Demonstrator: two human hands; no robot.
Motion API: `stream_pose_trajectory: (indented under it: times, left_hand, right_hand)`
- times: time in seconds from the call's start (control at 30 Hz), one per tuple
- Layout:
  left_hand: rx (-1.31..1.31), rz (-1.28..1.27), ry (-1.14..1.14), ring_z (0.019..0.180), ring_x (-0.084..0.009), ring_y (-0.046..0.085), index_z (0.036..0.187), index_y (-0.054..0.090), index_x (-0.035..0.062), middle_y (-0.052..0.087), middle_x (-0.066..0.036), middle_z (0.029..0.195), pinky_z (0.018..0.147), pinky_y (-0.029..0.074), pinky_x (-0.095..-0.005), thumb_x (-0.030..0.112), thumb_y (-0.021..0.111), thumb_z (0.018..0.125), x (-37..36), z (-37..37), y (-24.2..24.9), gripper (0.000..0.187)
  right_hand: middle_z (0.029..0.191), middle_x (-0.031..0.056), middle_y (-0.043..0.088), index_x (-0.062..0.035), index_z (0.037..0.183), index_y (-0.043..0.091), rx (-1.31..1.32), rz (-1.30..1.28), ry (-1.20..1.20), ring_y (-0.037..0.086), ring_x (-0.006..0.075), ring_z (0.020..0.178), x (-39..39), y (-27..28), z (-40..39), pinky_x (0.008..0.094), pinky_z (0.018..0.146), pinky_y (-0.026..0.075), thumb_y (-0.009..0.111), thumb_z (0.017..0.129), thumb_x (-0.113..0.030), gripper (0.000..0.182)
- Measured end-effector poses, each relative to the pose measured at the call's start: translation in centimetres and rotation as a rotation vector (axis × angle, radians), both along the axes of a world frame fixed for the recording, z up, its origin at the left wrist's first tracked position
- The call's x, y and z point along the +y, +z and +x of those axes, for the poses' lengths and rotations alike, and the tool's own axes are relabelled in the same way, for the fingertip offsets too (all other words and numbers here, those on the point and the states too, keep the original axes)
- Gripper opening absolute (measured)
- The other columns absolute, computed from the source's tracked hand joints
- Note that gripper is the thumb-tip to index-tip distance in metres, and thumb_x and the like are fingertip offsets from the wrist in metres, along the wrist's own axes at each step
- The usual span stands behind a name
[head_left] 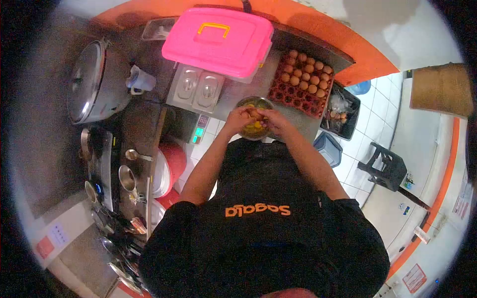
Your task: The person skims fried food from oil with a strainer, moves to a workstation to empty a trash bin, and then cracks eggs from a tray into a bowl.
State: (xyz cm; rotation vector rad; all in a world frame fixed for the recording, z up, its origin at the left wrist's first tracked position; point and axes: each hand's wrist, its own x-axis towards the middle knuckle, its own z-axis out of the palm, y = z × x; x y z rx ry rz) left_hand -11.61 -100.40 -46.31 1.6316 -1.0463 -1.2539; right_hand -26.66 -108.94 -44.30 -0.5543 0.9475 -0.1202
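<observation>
Over a round metal bowl on the counter, my left hand and my right hand meet with fingertips closed round a brown egg. Whether its shell is cracked I cannot make out. Yellow yolks show inside the bowl below my fingers. To the right of the bowl sits a red egg tray, with brown eggs in its far part and bare pockets nearer me.
A pink lidded box stands at the back, beyond two metal-lidded containers. Right of the counter is a black crate holding what look like eggshells. A large pot and a jug stand left, and a digital scale nearer.
</observation>
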Motion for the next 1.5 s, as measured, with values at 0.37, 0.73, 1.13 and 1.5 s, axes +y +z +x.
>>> stream_pose_trajectory:
  times: [0.37, 0.73, 1.13, 1.5]
  left_hand:
    - [-0.304, -0.011, 0.137, 0.082, -0.0208, 0.057, 0.093, 0.057, 0.0027, 0.060, -0.010, 0.088, 0.075, 0.045, -0.0307, 0.027, 0.071, 0.065, 0.6, 0.0, -0.9, 0.039]
    - [-0.463, 0.019, 0.180, 0.080, -0.0266, 0.059, 0.093, 0.058, 0.0037, 0.061, -0.015, 0.085, 0.071, 0.046, -0.0340, 0.029, 0.072, 0.061, 0.1, -1.4, -0.6, 0.043]
    - [-0.561, -0.109, -0.215, 0.086, -0.0250, 0.057, 0.098, 0.057, 0.0036, 0.059, -0.015, 0.093, 0.074, 0.045, -0.0325, 0.032, 0.066, 0.067, -3.5, -6.9, 0.6, 0.043]
    - [1.264, 0.221, 0.352, 0.094, -0.0208, 0.052, 0.108, 0.047, 0.0036, 0.053, -0.009, 0.103, 0.076, 0.045, -0.0330, 0.010, 0.051, 0.078, -4.0, -3.5, -3.0, 0.031]
  right_hand:
    - [0.071, 0.0001, 0.053, -0.0065, 0.080, 0.056, 0.009, -0.043, 0.002, 0.043, 0.0092, 0.055, 0.1, -7.0, 0.8, 0.0199, 0.049, 0.034, 0.054, 0.081, -0.023, 0.016]
    - [0.076, 0.0014, 0.056, -0.0035, 0.089, 0.059, 0.160, -0.248, -0.078, 0.048, 0.0102, 0.060, 0.6, -5.7, 1.0, 0.0224, 0.051, 0.039, 0.058, 0.079, -0.022, 0.021]
    - [0.085, 0.0001, 0.059, -0.0081, 0.094, 0.057, -0.177, 0.024, -0.223, 0.051, 0.0101, 0.070, -0.6, -0.9, -6.9, 0.0198, 0.059, 0.040, 0.058, 0.078, -0.024, 0.023]
    - [0.076, 0.0051, 0.056, -0.0024, 0.097, 0.055, 0.437, -0.216, -0.972, 0.052, 0.0159, 0.061, -11.5, -14.9, -26.9, 0.0243, 0.058, 0.044, 0.058, 0.079, -0.029, 0.033]
